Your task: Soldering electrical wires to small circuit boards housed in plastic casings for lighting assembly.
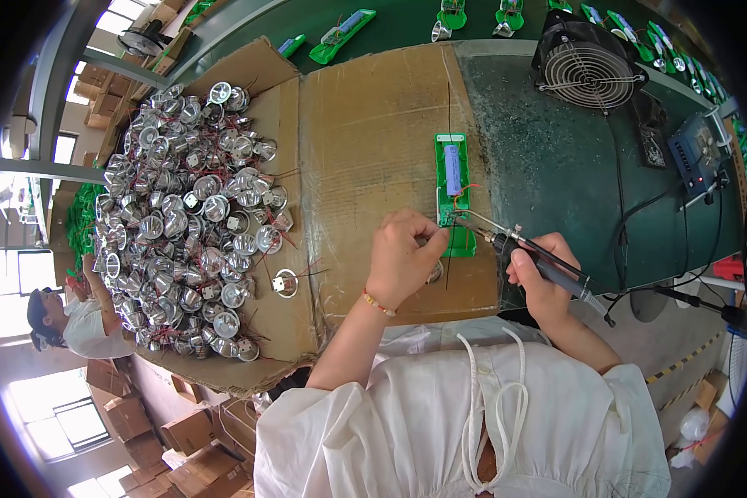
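A green tray-shaped fixture [451, 148] with a blue cylindrical battery cell [451, 169] lies on the cardboard sheet [373, 141]. My right hand [542, 278] grips a black soldering iron [548, 264]; its tip touches the fixture's lower end, where red and black wires meet. My left hand [402, 257] pinches a small part against that same end, with a silver reflector [435, 272] just under its fingers. A single reflector [285, 283] lies alone left of my hand.
A large heap of silver reflectors with wires [187, 216] covers the left cardboard. A black fan [588, 70] and a blue soldering station [699, 153] stand on the dark mat at right. More green fixtures [340, 33] line the far belt. Another person [79, 319] works at the left.
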A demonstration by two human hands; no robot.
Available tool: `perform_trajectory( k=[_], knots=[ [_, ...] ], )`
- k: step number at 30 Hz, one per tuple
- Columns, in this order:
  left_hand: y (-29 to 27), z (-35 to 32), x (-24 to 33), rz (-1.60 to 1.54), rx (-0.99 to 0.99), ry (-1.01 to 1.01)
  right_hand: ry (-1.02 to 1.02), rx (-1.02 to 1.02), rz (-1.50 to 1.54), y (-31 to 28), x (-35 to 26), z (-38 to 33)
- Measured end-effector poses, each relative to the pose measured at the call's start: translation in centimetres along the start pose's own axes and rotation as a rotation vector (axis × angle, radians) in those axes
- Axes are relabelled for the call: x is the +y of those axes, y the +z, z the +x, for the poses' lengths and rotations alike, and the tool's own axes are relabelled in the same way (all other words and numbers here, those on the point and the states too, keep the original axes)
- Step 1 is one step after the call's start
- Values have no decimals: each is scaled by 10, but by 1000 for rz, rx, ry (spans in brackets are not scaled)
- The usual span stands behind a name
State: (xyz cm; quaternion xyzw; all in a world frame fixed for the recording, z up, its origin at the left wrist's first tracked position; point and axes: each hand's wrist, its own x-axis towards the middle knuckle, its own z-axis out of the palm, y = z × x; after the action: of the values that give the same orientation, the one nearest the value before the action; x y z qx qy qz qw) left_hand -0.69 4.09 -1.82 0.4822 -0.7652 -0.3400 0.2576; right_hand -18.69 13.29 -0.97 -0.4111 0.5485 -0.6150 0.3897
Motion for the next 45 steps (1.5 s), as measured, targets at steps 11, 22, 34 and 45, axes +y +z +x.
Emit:
perform_trajectory(
  k=[11, 22, 34, 45],
  knots=[
    [2, -1, 3, -51, 42, -31, 24, 36, 21, -3, 4, -2],
    [2, 0, 0, 11, -3, 35, -51, 20, -14, -7, 1, -3],
    [-17, 0, 27, -284, 134, -273, -146, 143, -39, -36, 15, 12],
    [-26, 171, 1, 484, 66, 33, 23, 142, -97, -47, 28, 28]
  ],
)
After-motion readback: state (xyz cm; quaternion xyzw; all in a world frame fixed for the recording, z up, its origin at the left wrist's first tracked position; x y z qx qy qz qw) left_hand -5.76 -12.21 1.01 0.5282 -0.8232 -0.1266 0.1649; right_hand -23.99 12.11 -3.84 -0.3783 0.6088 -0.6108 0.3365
